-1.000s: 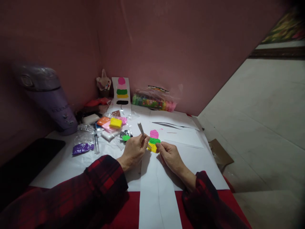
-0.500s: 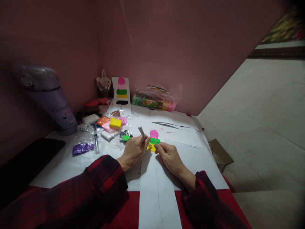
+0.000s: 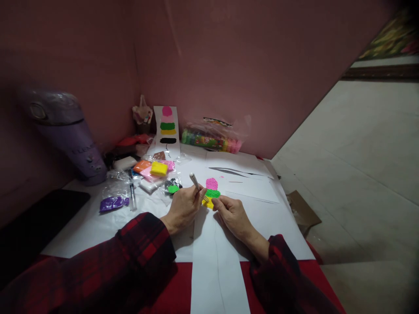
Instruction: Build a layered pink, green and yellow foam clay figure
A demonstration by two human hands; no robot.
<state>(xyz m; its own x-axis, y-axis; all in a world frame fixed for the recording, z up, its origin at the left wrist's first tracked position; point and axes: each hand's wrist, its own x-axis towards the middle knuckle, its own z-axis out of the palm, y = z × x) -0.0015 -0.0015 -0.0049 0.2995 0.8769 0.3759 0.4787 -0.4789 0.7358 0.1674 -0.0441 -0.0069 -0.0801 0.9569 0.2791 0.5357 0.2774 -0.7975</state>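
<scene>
The left hand [image 3: 185, 207] gripped a slim metal fork with a pale handle [image 3: 194, 179], its tines at the yellow near end of a layered pink, green and yellow clay shape [image 3: 212, 185]. The right hand [image 3: 233, 216] had its thumb and index finger pinched closed at the right edge of that yellow layer; whether they held anything between them could not be told. The clay shape lay between the hands, at the far end of a long white paper strip [image 3: 216, 270]. To the far left stood a white card with painted coloured bands [image 3: 168, 126]; nearer were a yellow clay block [image 3: 159, 169] and a bagged purple clay piece [image 3: 114, 203], right of a lilac bottle [image 3: 77, 141].
</scene>
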